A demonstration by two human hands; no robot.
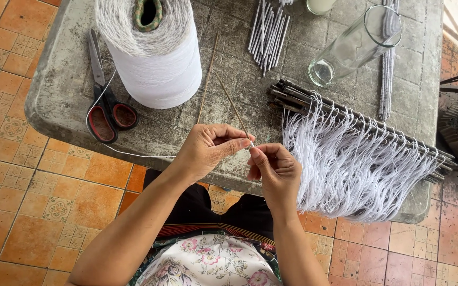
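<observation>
My left hand (206, 150) pinches the near end of a thin wooden stick (232, 106) that slants up over the stone table (64, 95). My right hand (274, 170) meets it at the same tip, fingers closed on a fine white thread (133, 155) there. The thread runs left along the table's front edge toward a large white yarn cone (152, 53). A second thin stick (207, 79) lies on the table beside the first.
Red-handled scissors (104, 100) lie left of the cone. A bundle of sticks hung with white thread loops (356, 159) drapes over the right edge. A glass jar (356, 46) lies on its side, with rolled paper sticks (267, 34) nearby. Orange tiles surround the table.
</observation>
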